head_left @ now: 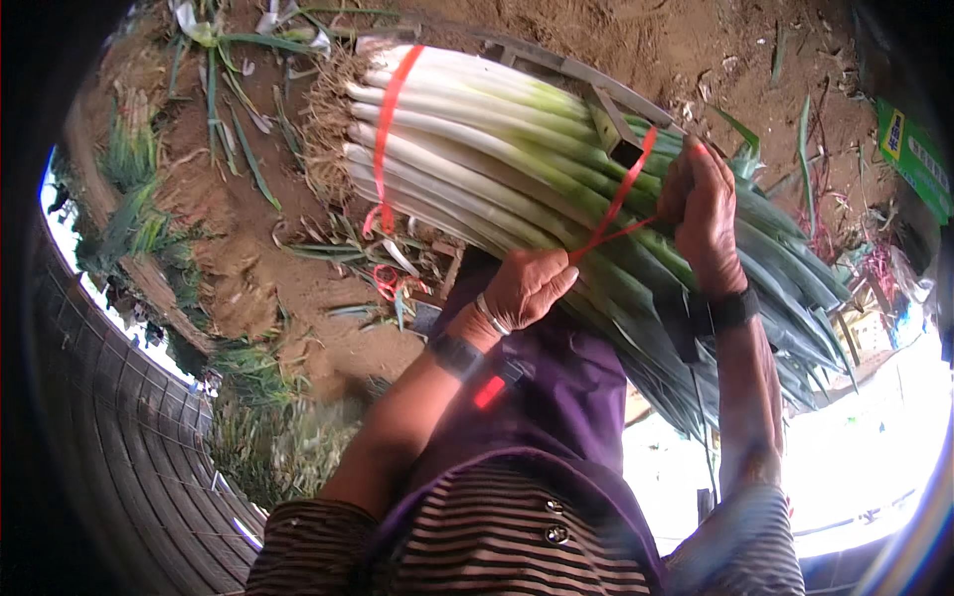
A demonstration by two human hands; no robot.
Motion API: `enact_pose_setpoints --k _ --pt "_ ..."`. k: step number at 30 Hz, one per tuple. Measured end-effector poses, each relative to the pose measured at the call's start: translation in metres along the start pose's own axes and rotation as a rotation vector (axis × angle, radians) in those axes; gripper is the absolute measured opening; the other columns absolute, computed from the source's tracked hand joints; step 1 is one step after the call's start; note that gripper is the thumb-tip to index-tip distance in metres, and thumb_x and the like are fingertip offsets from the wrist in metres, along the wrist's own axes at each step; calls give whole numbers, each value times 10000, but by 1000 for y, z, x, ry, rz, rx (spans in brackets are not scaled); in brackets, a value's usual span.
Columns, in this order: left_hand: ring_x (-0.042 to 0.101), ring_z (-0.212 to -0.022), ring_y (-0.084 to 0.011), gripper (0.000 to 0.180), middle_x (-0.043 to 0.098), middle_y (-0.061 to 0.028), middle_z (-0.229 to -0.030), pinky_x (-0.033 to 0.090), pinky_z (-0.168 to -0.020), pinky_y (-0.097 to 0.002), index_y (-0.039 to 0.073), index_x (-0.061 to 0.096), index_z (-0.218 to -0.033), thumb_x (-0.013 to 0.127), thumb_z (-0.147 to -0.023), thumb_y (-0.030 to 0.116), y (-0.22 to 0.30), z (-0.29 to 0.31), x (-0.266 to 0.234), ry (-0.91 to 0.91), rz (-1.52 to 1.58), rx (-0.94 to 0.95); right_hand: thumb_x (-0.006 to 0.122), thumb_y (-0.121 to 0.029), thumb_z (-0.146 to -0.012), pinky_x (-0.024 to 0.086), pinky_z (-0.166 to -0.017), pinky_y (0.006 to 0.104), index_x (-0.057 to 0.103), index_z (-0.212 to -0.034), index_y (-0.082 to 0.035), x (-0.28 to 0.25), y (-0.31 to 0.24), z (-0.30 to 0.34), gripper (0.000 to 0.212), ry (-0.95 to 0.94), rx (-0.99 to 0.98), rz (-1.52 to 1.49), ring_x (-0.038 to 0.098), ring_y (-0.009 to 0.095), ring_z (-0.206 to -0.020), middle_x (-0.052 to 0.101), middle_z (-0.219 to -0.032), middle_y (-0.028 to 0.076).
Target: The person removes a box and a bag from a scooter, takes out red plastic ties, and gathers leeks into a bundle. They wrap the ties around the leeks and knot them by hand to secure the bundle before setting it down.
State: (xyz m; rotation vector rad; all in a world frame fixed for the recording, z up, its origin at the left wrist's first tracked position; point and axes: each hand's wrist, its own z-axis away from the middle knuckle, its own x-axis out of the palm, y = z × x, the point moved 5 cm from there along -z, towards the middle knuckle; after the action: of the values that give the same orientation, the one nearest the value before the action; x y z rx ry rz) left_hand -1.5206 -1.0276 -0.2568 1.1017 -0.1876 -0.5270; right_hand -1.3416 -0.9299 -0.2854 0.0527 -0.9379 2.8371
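A thick bundle of long green onions point(487, 134) lies crosswise in front of me, white root ends to the left and dark leaves to the right. A red tie band point(389, 124) circles the white stalks near the roots. Around the green part runs a second strip, a red tie ribbon point(628, 189). My left hand point(529, 288) pinches one end of this ribbon at the bundle's near side. My right hand point(704, 204), closed over the leaves, grips the ribbon's other end, which stretches taut between both hands.
A wooden frame point(608, 124) supports the bundle's far side. Loose leaves point(248, 159) and cut red ties point(386, 281) litter the dirt ground. More green stalks point(129, 233) are piled at the left. A green printed sheet or bag point(912, 159) is at the right.
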Motion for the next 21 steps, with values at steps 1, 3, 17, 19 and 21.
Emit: enact_pose_setpoints --k 1,3,17,19,21 --pt "449 -532 -352 240 425 -148 -572 349 -470 -383 35 429 -659 505 -837 176 2 1 -1 -9 -3 -4 356 -289 -896 260 -393 253 338 -627 -95 1 -1 11 332 3 46 -3 292 102 -413 315 -506 3" --pt "424 -515 -350 263 409 -154 -568 338 -462 -369 30 419 -653 498 -846 190 4 -1 -6 17 -12 -17 362 -304 -893 259 -395 252 336 -627 -95 1 -4 27 339 -23 -1 43 295 103 -414 323 -509 5" --pt "307 -455 -61 322 315 35 -518 402 -522 -229 109 367 -661 433 -887 329 36 -41 -26 199 659 -461 555 -108 -724 376 -567 394 457 -652 -28 66 70 168 146 -297 -504 562 472 324 -587 473 -619 133" --pt "317 -462 -63 311 320 32 -534 408 -531 -229 112 371 -671 434 -888 325 42 -37 -22 183 666 -483 557 -80 -726 373 -581 397 435 -633 -39 75 70 166 158 -298 -543 560 471 313 -578 461 -601 116" --pt "321 -471 -64 305 318 30 -541 403 -539 -216 108 371 -682 427 -891 323 40 -29 -21 261 833 -512 557 -92 -731 371 -580 398 438 -636 -40 75 72 165 160 -308 -513 582 474 310 -579 459 -598 116"
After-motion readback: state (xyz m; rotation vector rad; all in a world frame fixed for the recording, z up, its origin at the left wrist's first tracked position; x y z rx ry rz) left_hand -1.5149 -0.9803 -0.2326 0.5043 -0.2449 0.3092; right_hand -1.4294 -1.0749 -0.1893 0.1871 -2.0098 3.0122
